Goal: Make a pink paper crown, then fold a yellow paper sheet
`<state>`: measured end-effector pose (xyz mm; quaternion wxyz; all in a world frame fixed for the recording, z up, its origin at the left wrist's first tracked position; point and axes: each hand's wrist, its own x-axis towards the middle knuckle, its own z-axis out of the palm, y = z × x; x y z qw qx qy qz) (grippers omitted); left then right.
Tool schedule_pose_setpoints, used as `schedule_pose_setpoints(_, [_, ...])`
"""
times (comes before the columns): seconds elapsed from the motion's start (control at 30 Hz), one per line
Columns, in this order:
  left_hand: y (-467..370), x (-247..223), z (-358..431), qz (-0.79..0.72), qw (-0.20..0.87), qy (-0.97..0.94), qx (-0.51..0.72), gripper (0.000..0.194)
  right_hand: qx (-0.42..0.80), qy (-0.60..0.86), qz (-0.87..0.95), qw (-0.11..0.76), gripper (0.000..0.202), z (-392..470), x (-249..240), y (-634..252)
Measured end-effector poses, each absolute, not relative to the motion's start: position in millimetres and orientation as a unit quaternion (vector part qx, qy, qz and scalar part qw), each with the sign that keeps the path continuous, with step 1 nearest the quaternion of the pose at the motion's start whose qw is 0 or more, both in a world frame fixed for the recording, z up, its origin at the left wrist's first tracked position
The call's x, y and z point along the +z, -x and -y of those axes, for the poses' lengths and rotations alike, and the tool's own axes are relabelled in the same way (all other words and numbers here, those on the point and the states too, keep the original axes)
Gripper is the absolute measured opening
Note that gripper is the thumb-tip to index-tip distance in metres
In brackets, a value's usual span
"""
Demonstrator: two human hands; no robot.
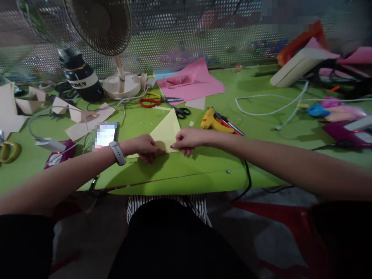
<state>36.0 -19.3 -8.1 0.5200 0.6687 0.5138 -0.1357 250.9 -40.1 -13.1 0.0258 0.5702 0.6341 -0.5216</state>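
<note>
Yellow Paper Under Both Hands at the Near Edge of a Green Tabletop

The yellow paper (167, 130) lies on the tabletop (186, 178), close to its near edge, one corner pointing away from the person. The left hand (146, 147) and right hand (188, 140) are loosely curled, fingertips touching the paper near its lower edge; whether they pinch it or only press cannot be told.

It should be light, fairly stiff for paper, and easy to crease or tear; the edges and corners look the best places to hold, with flat fingertips.

The green surface looks smooth and is cluttered: black-handled scissors (183, 112) just beyond the paper, a yellow glue gun (213, 120) to the right, and pink paper (194, 87) further back. A fan (100, 23) and a dark bottle (80, 77) stand at the back left, before a perforated screen (174, 42). The room is dim.
</note>
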Motion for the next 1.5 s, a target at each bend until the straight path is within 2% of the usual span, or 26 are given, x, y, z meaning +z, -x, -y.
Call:
schedule_pose_setpoints(0.17, [-41.1, -7.4, 21.6, -0.53, 0.496, -0.677, -0.123, 0.042, -0.548, -0.556, -0.624, 0.044, 0.044, 32.8, -33.6, -243.6])
schedule_pose_setpoints(0.37, [-18.5, -8.4, 20.6, -0.559, 0.511, -0.641, -0.124, 0.04, -0.559, -0.551, -0.618, 0.035, 0.042, 37.3, -32.1, -248.7])
schedule_pose_setpoints(0.7, [54.9, -2.7, 19.5, -0.618, 0.436, -0.63, -0.176, 0.057, -0.552, -0.548, -0.629, -0.002, 0.033, 36.4, -43.2, -251.1])
schedule_pose_setpoints(0.9, [66.1, 13.7, 20.9, -0.618, 0.4, -0.647, -0.197, 0.051, -0.513, -0.525, -0.678, -0.036, 0.035, 51.3, -18.3, -254.6])
schedule_pose_setpoints(1.0, [63.7, 20.1, 26.4, -0.617, 0.349, -0.684, -0.17, 0.046, -0.443, -0.547, -0.705, -0.09, 0.028, 64.8, 7.6, -283.6])
schedule_pose_setpoints(1.07, [58.6, 20.6, 33.3, -0.602, 0.285, -0.738, -0.107, 0.041, -0.258, -0.65, -0.7, -0.145, 0.025, 71.3, 21.1, -317.7])
schedule_pose_setpoints(1.13, [48.6, 17.6, 40.9, -0.558, 0.198, -0.806, -0.025, 0.04, -0.168, -0.711, -0.664, -0.161, 0.022, 73.1, 25.5, -357.8])
schedule_pose_setpoints(1.17, [41.5, 14.8, 43.9, -0.534, 0.159, -0.83, 0.013, 0.04, -0.134, -0.738, -0.644, -0.147, 0.021, 72.1, 23.7, -377.4])
schedule_pose_setpoints(1.2, [33.3, 11.4, 45.8, -0.504, 0.136, -0.851, 0.049, 0.042, -0.111, -0.769, -0.623, -0.093, 0.023, 70.2, 19.4, -395.1])
schedule_pose_setpoints(1.3, [7.2, -1.2, 41.9, -0.422, 0.155, -0.889, 0.088, 0.051, -0.192, -0.784, -0.591, -0.008, 0.035, 61.1, 0.2, -430.1])
schedule_pose_setpoints(1.4, [-11.7, -11.6, 27.4, -0.403, 0.168, -0.898, 0.059, 0.063, -0.231, -0.769, -0.596, 0.007, 0.045, 53.5, -12.9, -437.4])
schedule_pose_setpoints(1.5, [-19.6, -14.6, 14.1, -0.406, 0.188, -0.893, 0.041, 0.071, -0.279, -0.749, -0.601, -0.01, 0.044, 50.4, -13.6, -430.3])
